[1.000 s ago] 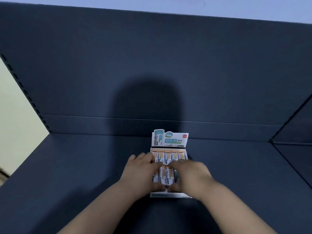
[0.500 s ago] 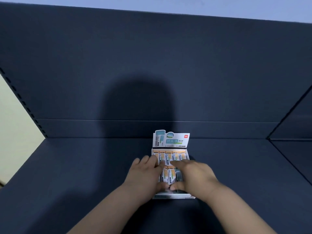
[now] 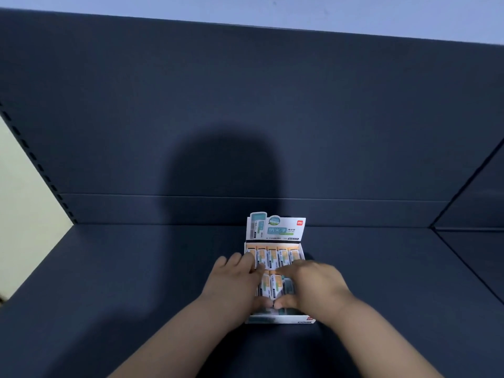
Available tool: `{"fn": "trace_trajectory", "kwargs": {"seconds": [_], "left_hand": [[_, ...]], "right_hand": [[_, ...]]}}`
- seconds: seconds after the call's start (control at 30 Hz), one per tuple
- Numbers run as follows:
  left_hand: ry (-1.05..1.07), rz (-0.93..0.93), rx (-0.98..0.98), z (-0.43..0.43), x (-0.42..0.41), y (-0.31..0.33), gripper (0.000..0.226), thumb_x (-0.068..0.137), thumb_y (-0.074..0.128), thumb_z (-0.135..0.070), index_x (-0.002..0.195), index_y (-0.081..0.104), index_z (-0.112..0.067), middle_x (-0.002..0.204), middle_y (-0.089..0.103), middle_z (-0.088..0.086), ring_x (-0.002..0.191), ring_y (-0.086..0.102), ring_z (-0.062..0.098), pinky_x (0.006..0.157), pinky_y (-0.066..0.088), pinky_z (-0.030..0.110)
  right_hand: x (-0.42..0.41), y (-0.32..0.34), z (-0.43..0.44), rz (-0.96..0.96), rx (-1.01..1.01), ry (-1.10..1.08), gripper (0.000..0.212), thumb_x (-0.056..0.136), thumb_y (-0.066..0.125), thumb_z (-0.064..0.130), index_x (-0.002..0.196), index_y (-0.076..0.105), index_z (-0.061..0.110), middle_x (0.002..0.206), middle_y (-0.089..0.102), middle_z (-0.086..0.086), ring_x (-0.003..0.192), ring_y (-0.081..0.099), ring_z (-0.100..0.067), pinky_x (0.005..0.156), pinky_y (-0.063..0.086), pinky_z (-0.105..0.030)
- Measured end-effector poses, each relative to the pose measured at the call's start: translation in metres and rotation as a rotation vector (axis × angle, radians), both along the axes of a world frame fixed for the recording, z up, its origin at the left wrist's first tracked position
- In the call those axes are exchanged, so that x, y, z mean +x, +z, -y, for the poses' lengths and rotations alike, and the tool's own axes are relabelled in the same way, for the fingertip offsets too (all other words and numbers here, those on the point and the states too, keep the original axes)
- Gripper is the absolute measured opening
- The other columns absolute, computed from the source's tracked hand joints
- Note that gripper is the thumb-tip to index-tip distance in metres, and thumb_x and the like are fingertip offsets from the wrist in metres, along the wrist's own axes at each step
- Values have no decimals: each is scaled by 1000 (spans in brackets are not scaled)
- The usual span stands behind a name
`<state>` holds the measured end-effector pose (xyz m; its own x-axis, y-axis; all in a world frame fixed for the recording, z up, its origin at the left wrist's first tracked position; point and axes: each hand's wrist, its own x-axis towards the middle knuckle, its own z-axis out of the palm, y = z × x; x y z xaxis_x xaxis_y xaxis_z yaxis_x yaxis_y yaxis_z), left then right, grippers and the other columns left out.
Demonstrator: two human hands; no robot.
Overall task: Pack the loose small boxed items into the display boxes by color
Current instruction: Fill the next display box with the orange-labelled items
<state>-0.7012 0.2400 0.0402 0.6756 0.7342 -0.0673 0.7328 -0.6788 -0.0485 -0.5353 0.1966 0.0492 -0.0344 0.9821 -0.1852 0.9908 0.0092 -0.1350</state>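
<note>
Resting on the dark blue shelf (image 3: 122, 268), the display box (image 3: 281, 320) lies with its long axis running straight away from the person. Its printed header card (image 3: 275, 227) stands upright at the far end, facing back toward them. Inside, the far row (image 3: 278, 256) holds five small orange-topped boxes side by side, each lying lengthwise along the same line as the display box. The near row (image 3: 271, 285) lies the same way, with a darker box at its right edge.

Both hands are over the near row. The left hand (image 3: 234, 282) has its fingers at the row's far end and its thumb at the near end. The right hand (image 3: 316, 285) mirrors it, so the two thumbs almost meet and the row is pinched lengthwise between fingers and thumbs. A rounded shadow (image 3: 223, 170) falls on the back panel (image 3: 245, 105) behind the box.
</note>
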Motion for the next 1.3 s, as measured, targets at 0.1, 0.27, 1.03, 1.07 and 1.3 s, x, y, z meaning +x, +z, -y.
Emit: {"fn": "trace_trajectory", "kwargs": {"seconds": [0.1, 0.27, 1.03, 1.07, 1.3], "left_hand": [[-1, 56, 27, -2, -3, -1, 75, 89, 35, -67, 149, 23, -23, 135, 35, -1, 125, 32, 19, 100, 23, 33], [-23, 139, 128, -9, -7, 11, 69, 93, 34, -62, 149, 24, -23, 135, 39, -3, 124, 38, 18, 99, 28, 34], [-244, 203, 410, -12, 57, 31, 61, 58, 78, -61, 100, 74, -18, 81, 69, -3, 72, 66, 18, 63, 50, 29], [-244, 211, 402, -5, 69, 35, 62, 57, 79, -61, 101, 74, -17, 82, 69, -2, 73, 67, 18, 63, 51, 30], [-200, 225, 293, 67, 165, 52, 63, 89, 48, -56, 138, 48, -16, 122, 59, 2, 110, 56, 22, 88, 41, 38]], "right_hand": [[0, 4, 0, 2, 23, -21, 75, 78, 57, 68, 143, 35, 37, 135, 51, 10, 124, 48, -14, 94, 43, -27], [-5, 10, -1, 12, 81, -48, 74, 85, 51, 65, 147, 20, 39, 129, 55, 6, 117, 53, -17, 87, 44, -30], [40, 34, 28, 52, 229, -153, 64, 92, 37, 62, 148, 24, 34, 142, 38, 8, 133, 32, -16, 106, 27, -31], [52, 36, 35, 57, 232, -156, 65, 92, 37, 62, 148, 24, 33, 144, 37, 8, 134, 31, -16, 107, 27, -31], [148, 52, 91, 98, 189, -148, 65, 93, 39, 59, 149, 24, 31, 150, 30, 8, 137, 27, -15, 110, 26, -32]]}}
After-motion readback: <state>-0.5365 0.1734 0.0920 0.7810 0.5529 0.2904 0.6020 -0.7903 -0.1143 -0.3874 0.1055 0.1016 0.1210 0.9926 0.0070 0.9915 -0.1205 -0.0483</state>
